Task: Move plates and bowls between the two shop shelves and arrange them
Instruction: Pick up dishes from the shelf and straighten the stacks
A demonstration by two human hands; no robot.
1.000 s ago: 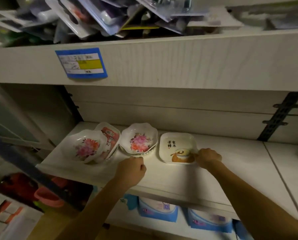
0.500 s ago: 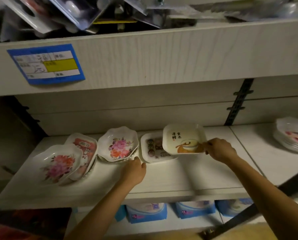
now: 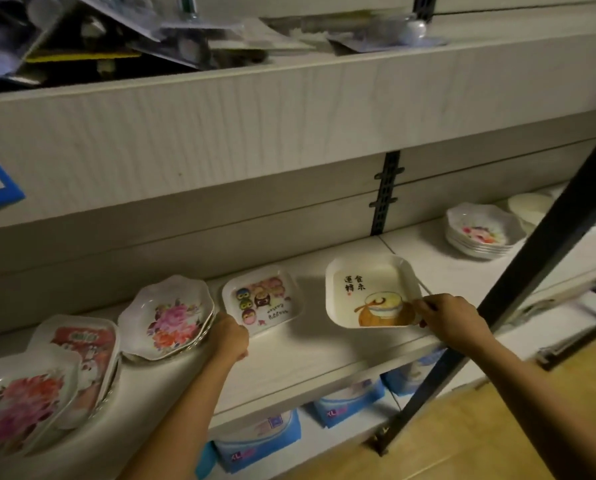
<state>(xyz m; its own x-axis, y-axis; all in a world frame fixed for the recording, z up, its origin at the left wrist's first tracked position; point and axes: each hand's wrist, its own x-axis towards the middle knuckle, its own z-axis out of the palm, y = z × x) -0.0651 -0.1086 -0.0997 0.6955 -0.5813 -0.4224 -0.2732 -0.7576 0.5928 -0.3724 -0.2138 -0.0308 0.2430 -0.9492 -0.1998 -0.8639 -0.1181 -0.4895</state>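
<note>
— Plates first: where is the one you're carrying?

— Right of centre in the frame. My right hand pinches the near right rim of the square plate with the painted bowl, fingers closed over its edge. It sits tilted above the white shelf; I cannot tell whether its far edge touches the board.

— And your other hand?

— My left hand is curled into a loose fist at lower centre, resting on the shelf against the near rim of the flower bowl stack. I cannot tell if it grips anything.

— What lies between them?

— The square cartoon plate, flat on the shelf, just right of my left hand.

— Anything else?

— At lower left, a red-print plate under another flower bowl. At the right edge, a stack of floral bowls, well apart, behind a dark slanting post.
</note>
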